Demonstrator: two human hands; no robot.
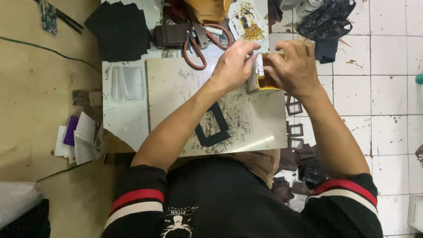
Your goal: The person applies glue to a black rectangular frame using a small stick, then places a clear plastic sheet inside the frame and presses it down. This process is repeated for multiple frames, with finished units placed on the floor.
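Far left, on the tan floor: a small stack of white and purple papers [77, 137]. On the pale counter [126, 120], far left part: a pile of black squares [120, 29]; nearer, a few clear plastic sheets [127, 82]. Centre: a light work board [175, 84] with grey smears, a black rectangular frame piece [213, 126] lying flat on it, just right of my left forearm. Far centre: red-handled scissors [200, 49] beside a dark brown leather piece [171, 35].

My left hand [233, 65] is at the far right edge of the board, fingers closed on the left side of a small yellow tin [263, 76]. The tin is held tilted between both hands, above the board's right edge. My right hand [294, 65] covers the tin's right and top, fingers curled around it.

Right of the board, on the white tiled floor [388, 93]: small brown frames [294, 120] in a row, dark scraps [309, 166] nearer
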